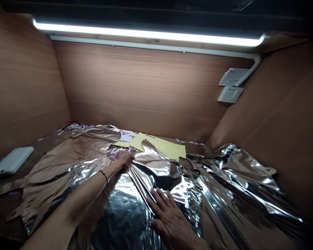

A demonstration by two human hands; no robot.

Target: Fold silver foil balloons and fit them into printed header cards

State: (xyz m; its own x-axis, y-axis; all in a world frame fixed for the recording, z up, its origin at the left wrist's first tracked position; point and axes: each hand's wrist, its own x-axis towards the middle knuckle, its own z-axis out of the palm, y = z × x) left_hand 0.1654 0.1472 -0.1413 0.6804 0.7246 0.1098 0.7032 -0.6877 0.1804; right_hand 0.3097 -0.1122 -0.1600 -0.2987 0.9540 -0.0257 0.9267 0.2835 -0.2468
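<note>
A large crinkled sheet of shiny silver foil (219, 187) covers most of the desk. My left hand (123, 158) reaches forward to the far middle of the sheet, fingers curled and pinching a fold of the foil; a thin bracelet sits on that wrist. My right hand (167, 213) lies flat on the foil close to me, fingers stretched out and spread, pressing it down. A yellow paper pattern piece (167, 146) lies just beyond the left hand, partly under the foil.
A white flat device (11, 161) rests at the left edge of the desk. Wooden walls enclose the desk on the left, back and right. A wall socket (230, 94) sits at the right rear. A light strip (146, 34) runs overhead.
</note>
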